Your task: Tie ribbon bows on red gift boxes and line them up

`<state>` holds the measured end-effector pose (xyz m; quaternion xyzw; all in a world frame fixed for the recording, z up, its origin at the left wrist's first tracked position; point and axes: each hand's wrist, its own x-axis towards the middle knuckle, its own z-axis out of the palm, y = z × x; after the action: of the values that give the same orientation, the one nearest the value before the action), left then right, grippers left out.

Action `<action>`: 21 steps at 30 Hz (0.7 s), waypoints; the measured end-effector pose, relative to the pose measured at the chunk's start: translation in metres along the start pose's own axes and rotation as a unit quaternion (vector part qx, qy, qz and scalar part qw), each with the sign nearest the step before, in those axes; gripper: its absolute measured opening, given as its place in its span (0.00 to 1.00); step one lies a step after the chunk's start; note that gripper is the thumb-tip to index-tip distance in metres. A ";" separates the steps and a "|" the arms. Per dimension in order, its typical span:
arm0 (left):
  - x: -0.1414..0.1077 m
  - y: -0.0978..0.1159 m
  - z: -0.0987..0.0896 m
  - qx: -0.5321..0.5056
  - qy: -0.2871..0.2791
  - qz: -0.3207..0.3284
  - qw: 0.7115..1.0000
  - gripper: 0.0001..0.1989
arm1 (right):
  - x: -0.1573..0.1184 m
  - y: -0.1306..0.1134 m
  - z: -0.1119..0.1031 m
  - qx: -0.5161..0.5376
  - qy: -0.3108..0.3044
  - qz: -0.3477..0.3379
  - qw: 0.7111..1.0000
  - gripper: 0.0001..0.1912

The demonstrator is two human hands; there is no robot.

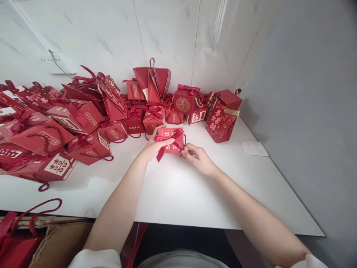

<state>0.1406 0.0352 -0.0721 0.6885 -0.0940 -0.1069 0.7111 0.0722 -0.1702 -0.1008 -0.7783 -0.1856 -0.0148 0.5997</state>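
Observation:
A small red gift box (168,132) with pale printed characters and a ribbon bow on top is between my hands, over the white table. My left hand (156,144) grips it from the left, its thumb lying across the ribbon (161,153). At the box's right side, my right hand (197,157) has its fingers pinched together by a dark red cord loop (185,139). Whether the cord or the box edge is between those fingertips is hard to make out.
Many red gift boxes (92,154) are piled at the left and along the tiled wall (167,33). A triangular-topped box (223,119) stands at the right, near a folded white tissue (254,148). A cardboard carton (64,242) with red items sits below the table's front edge (195,225).

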 end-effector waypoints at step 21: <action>0.004 -0.009 -0.023 0.144 -0.189 -0.045 0.970 0.33 | 0.009 0.036 -0.029 -0.099 0.011 -0.066 0.993 0.66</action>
<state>0.1510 0.0563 -0.0822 0.7542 -0.2099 -0.2529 0.5685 0.0974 -0.2028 -0.1237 -0.8197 -0.2281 -0.0812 0.5191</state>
